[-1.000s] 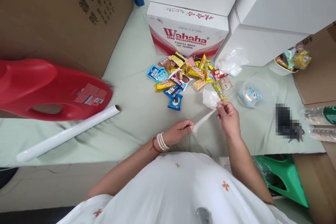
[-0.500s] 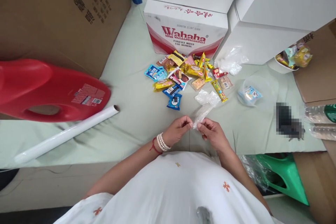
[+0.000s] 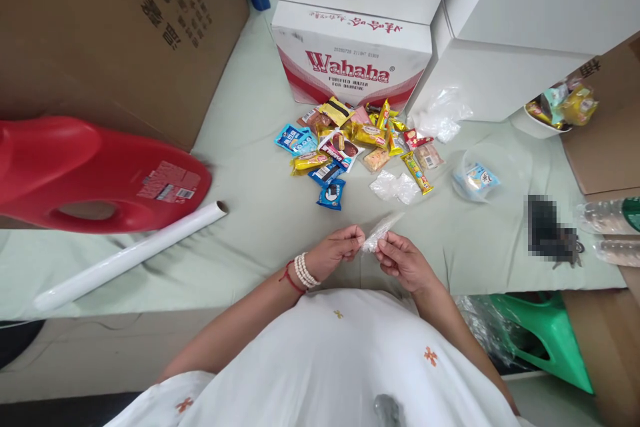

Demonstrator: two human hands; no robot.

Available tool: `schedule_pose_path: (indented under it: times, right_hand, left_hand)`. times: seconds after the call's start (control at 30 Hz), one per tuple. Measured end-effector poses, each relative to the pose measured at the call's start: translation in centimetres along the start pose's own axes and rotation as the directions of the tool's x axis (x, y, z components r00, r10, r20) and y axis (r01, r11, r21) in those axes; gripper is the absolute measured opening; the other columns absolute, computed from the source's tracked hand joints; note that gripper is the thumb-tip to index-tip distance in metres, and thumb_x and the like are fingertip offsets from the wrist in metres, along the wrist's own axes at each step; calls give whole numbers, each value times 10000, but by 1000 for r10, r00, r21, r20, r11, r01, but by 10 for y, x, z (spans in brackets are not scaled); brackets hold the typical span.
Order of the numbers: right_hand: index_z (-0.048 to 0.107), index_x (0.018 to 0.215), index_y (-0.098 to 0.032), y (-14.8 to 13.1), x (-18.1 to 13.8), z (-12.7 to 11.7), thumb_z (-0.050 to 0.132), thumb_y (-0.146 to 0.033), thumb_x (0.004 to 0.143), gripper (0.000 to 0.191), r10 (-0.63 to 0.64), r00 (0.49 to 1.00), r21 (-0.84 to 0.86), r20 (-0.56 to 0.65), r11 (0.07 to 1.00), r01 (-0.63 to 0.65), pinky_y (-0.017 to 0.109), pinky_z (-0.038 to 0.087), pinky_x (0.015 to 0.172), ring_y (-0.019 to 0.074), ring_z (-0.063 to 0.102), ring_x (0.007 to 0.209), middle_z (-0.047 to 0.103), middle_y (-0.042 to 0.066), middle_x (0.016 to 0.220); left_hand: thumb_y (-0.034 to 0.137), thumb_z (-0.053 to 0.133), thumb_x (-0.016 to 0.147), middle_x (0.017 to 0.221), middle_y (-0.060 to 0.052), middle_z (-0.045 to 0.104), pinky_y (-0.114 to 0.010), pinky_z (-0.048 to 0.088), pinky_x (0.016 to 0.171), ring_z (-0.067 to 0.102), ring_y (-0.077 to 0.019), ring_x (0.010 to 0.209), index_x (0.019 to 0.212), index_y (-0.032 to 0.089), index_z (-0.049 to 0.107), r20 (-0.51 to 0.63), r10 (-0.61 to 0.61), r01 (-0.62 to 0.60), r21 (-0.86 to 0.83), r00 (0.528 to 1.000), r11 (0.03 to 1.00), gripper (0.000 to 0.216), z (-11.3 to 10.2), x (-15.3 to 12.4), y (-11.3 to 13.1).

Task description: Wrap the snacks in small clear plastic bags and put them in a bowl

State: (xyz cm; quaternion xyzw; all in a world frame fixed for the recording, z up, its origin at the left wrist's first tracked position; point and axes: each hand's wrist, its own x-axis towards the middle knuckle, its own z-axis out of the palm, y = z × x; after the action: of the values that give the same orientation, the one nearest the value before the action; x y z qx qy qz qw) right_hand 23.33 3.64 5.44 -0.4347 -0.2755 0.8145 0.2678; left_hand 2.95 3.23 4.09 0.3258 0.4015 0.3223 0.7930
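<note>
Between my hands is a small clear plastic bag, bunched up, its tip pointing away to the right. My left hand, with beads at the wrist, pinches its left edge. My right hand grips its right side between thumb and fingers. Just beyond lie flattened clear bags on the cloth. Past them is a heap of wrapped snacks, among them a chocolate pie packet, a blue packet and a yellow bar. A clear bag holding a light-blue packet stands to the right.
A Wahaha water carton stands behind the snacks, beside white boxes. On the left are a red plastic stool and a white roll. At right are a white tub of snacks, plastic bottles and a blurred dark object.
The bag in my hands has come nearer to me and is now apart from the flattened bags on the cloth. Both hands have shifted slightly left and keep their pinch.
</note>
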Motion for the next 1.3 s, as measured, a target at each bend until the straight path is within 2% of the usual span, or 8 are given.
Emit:
schedule_pose_path:
  times: [0.13, 0.37, 0.57, 0.77, 0.93, 1.07, 1.17, 1.3]
  right_hand:
    - [613, 801, -188, -1, -3, 0, 807, -563, 787, 422, -17, 1000, -57, -10, 998, 16, 183, 167, 405, 59, 275, 513, 473, -42, 688]
    - [691, 901, -206, 3, -1, 5, 803, -512, 810, 338, -275, 958, -391, -80, 893, 224, 219, 263, 480, 91, 349, 565, 508, -31, 694]
    - [661, 845, -205, 3, -1, 4, 771, -555, 820, 368, -249, 961, -346, -117, 918, 196, 232, 197, 463, 79, 268, 499, 404, -67, 591]
    - [624, 811, -208, -3, -11, -10, 773, -573, 808, 395, -274, 945, -360, -179, 912, 196, 235, 210, 457, 84, 278, 502, 383, -67, 595]
    - [629, 840, -230, -6, -22, -20, 739, -516, 870, 308, -371, 906, -404, -204, 875, 267, 252, 285, 504, 111, 353, 543, 430, -46, 643]
    - [647, 843, -240, -3, -30, -28, 688, -472, 926, 250, -497, 850, -608, -177, 734, 303, 278, 350, 564, 147, 434, 607, 510, -14, 697]
    - [668, 852, -242, 1, -33, -41, 631, -438, 963, 228, -611, 785, -801, -104, 519, 298, 313, 434, 662, 189, 537, 726, 594, 29, 802]
    - [691, 922, -234, -2, -36, -67, 573, -438, 972, 242, -769, 624, -948, -136, 283, 143, 385, 490, 838, 234, 605, 876, 656, 79, 933]
  left_hand:
    - [508, 738, 785, 674, 65, 373, -250, 223, 566, 283, -80, 595, 755, 183, 498, -5, -37, 37, -38, 999, 999, 405, 0, -1, 2]
    - [523, 777, 734, 640, 74, 375, -248, 216, 561, 279, -81, 583, 770, 186, 521, -59, -29, 24, -78, 998, 997, 425, 7, -1, -3]
    - [550, 740, 779, 628, 78, 368, -249, 232, 565, 288, -82, 578, 762, 188, 512, -68, 29, -30, -12, 997, 999, 429, 5, -3, -4]
    - [494, 790, 732, 629, 79, 397, -224, 251, 538, 311, -69, 559, 777, 186, 517, -236, 34, -65, -124, 971, 990, 414, -7, -4, -2]
    - [482, 823, 736, 784, 38, 566, -237, 478, 665, 518, -85, 685, 807, 188, 524, -390, 121, -216, -209, 913, 954, 425, -11, -5, 2]
    - [401, 852, 714, 855, 13, 637, -365, 580, 829, 634, -137, 806, 826, 196, 525, -430, 94, -261, -349, 898, 900, 402, -20, -6, 1]
    - [360, 844, 714, 847, -5, 659, -339, 574, 802, 655, -150, 805, 829, 194, 544, -471, 87, -279, -354, 878, 893, 362, -29, -6, 1]
    - [456, 839, 743, 847, -1, 624, -283, 538, 733, 605, -125, 743, 829, 195, 549, -473, 234, -363, -201, 849, 910, 399, -27, -13, 8]
